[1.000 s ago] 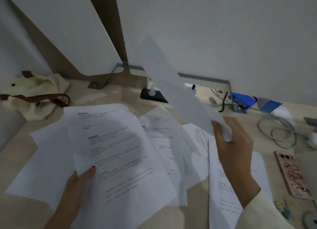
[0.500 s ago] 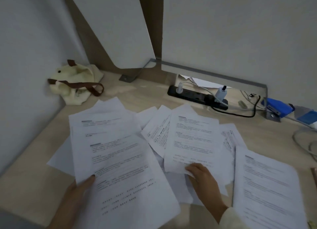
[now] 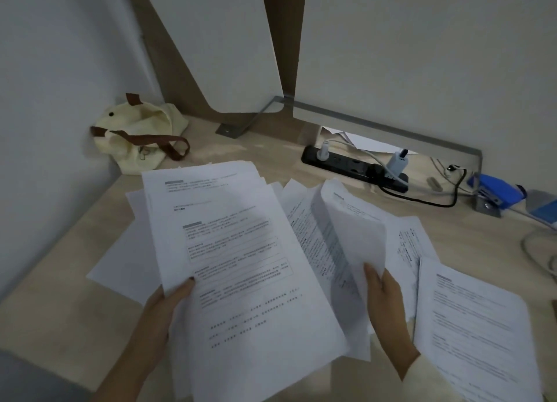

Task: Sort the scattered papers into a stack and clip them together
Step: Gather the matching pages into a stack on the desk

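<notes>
Tabletop (image 3: 54, 287): pale wood set in a corner of white walls, and it carries everything below.
Gathered stack (image 3: 241, 266): the largest bundle of printed sheets, roughly squared and raised off the tabletop at its near edge, overlapping blank sheets on its left.
Loose papers (image 3: 404, 238): a fan of overlapping sheets between the stack and the right side, not yet collected.
Right-hand sheets (image 3: 476, 326): printed pages lying flat, just beside the fan.
Lifted sheet (image 3: 355, 229): one page curled upward from the fan, its printed face turned away to the left.
Cloth bag (image 3: 135, 142): slumped in the far left corner, well apart from the papers.
Power strip (image 3: 346, 163): black, with plugs in it, lying behind the papers by the wall.
Left hand (image 3: 162, 311): thumb on top of the gathered stack's left edge, pinching it; the fingers are hidden underneath.
Right hand (image 3: 385, 299): pinching the lifted sheet's lower edge, thumb in front.
Blue tool (image 3: 497, 190): possibly a stapler, at the far right; I cannot make out a clip.
Just changed: half a second ago the right hand lay on this page where it sat flat on the fan; now the page is up. The left hand's hold is the same.
For the task: gathering looks about midway. This page probably joins the stack next, several sheets remain, and clipping is not yet begun.
</notes>
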{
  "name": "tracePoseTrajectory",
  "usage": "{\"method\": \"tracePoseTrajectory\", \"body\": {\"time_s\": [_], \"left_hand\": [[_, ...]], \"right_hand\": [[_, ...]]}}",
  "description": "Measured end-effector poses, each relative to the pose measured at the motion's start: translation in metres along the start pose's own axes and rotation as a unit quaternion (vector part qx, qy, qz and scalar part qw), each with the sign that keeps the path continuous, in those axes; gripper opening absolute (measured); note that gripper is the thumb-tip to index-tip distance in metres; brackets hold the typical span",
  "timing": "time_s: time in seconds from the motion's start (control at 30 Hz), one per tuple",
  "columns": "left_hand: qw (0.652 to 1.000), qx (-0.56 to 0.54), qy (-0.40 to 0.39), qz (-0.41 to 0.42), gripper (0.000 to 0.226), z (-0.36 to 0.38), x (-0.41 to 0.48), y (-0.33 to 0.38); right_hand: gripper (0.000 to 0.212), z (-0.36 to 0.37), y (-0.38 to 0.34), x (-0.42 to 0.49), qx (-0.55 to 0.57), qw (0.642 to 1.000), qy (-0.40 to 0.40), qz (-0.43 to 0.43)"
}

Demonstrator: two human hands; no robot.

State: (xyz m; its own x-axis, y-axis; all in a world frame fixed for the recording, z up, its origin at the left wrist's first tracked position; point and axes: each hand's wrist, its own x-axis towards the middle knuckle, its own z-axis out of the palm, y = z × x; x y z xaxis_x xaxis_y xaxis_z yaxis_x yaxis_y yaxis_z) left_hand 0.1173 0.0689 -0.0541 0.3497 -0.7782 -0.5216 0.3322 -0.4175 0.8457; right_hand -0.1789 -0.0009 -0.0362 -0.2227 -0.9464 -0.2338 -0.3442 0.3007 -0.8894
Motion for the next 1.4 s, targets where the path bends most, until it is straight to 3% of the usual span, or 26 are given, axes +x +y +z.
{"method": "tracePoseTrajectory", "body": {"time_s": [0.1, 0.17, 0.27, 0.37, 0.5, 0.6, 0.67, 0.8, 0.87, 0.93, 1.03, 1.17, 1.4], "left_hand": [[1.000, -0.001, -0.022, -0.016, 0.030, 0.013, 0.004, -0.004], [0.999, -0.008, -0.024, -0.040, 0.032, 0.019, 0.010, -0.007], [0.996, -0.022, -0.036, -0.078, 0.037, 0.021, 0.018, -0.013], [0.993, -0.031, -0.039, -0.105, 0.037, 0.026, 0.022, -0.015], [0.988, -0.052, -0.035, -0.138, 0.041, 0.028, 0.028, -0.018], [0.993, -0.008, -0.051, -0.105, 0.042, 0.029, 0.031, -0.023], [0.995, 0.028, -0.045, -0.089, 0.043, 0.030, 0.032, -0.029], [0.994, 0.061, -0.028, -0.090, 0.046, 0.028, 0.042, -0.035], [0.994, 0.064, -0.017, -0.085, 0.047, 0.026, 0.047, -0.034], [0.994, 0.062, -0.015, -0.085, 0.047, 0.024, 0.053, -0.034], [0.994, 0.060, -0.003, -0.092, 0.043, 0.022, 0.057, -0.034], [0.993, 0.070, -0.003, -0.095, 0.041, 0.022, 0.057, -0.035], [0.993, 0.075, 0.004, -0.095, 0.031, 0.023, 0.057, -0.036]], "right_hand": [[0.015, 0.004, -0.027, -0.003, 0.044, 0.998, 0.004, -0.040], [0.021, 0.013, -0.031, -0.007, 0.031, 0.996, -0.047, -0.068], [0.024, 0.034, -0.012, -0.020, -0.088, 0.968, -0.172, -0.161], [0.034, 0.053, 0.022, -0.032, -0.185, 0.926, -0.262, -0.199], [0.045, 0.063, 0.040, -0.043, -0.221, 0.895, -0.323, -0.214], [0.054, 0.067, 0.041, -0.043, -0.241, 0.875, -0.363, -0.211], [0.048, 0.065, 0.037, -0.038, -0.243, 0.862, -0.404, -0.188], [0.079, 0.045, 0.028, -0.018, -0.152, 0.849, -0.495, -0.105], [0.070, 0.031, 0.024, 0.006, -0.131, 0.890, -0.433, -0.052], [0.057, 0.016, 0.023, 0.038, -0.146, 0.938, -0.311, -0.038], [0.044, -0.002, 0.019, 0.083, -0.213, 0.964, -0.157, -0.031], [0.048, -0.015, 0.018, 0.128, -0.315, 0.946, -0.061, 0.042], [0.073, -0.016, 0.024, 0.146, -0.429, 0.899, -0.085, 0.039]]}}
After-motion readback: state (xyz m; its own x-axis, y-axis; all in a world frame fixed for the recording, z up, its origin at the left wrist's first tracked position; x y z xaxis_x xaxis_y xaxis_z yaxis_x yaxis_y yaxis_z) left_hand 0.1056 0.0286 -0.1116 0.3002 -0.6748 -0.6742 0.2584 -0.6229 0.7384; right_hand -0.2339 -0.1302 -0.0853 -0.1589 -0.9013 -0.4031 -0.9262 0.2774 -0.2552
